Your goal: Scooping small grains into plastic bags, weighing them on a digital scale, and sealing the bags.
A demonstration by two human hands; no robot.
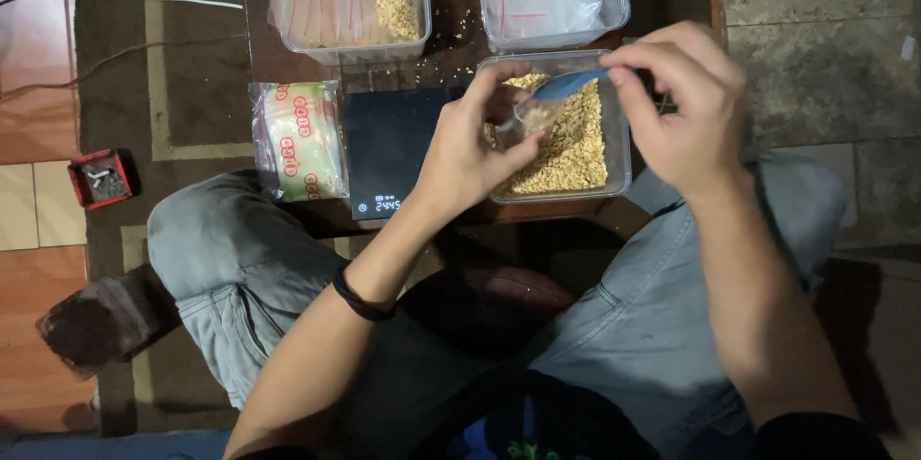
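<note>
Both hands pinch: left fingers (499, 124) hold small bag (531, 117); right fingers (628, 67) hold blue spoon (566, 86) above.

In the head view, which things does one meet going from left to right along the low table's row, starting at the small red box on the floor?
Red box → snack packet → black scale → left hand holding a small bag → grain tub → right hand holding a blue scoop.
</note>
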